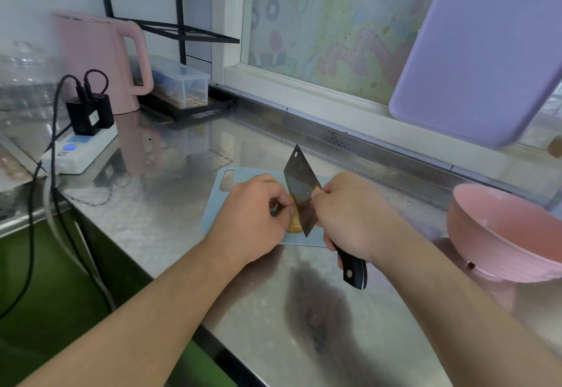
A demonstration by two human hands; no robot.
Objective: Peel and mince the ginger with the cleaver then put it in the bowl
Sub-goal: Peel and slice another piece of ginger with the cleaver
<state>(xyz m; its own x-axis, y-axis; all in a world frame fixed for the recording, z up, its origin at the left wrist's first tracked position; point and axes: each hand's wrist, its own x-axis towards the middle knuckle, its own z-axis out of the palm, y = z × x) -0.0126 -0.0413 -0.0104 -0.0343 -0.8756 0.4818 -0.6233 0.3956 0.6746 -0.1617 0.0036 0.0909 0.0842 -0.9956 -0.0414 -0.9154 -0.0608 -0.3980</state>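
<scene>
I had the left hand (pixel 254 213) curled over the ginger (pixel 294 225), thumb and fingertips pinching the root against the blue cutting board (pixel 213 216), which lay flat on the steel counter (pixel 170 204). Only the lower, tan end of the ginger showed below the fingers; the rest sat behind the hand and the blade. My right hand (pixel 354 213) was wrapped round the cleaver (pixel 301 192), fingers clenched on the black riveted handle, whose butt stuck out below the palm toward me. The broad blade stood tilted, its far corner with the hanging hole pointing up and away, its flat side lying against the ginger just beside the left fingertips. I could not tell whether the edge was biting into the skin. The pink bowl (pixel 504 234) stood on the counter well off to the right, apart from the board. Farther back on the left stood a pink kettle (pixel 100 61), a clear lidded box (pixel 179 82) on a black rack, and a white power strip (pixel 79 151) with black adapters plugged in. A purple board (pixel 480 52) leaned at the window on the right.
</scene>
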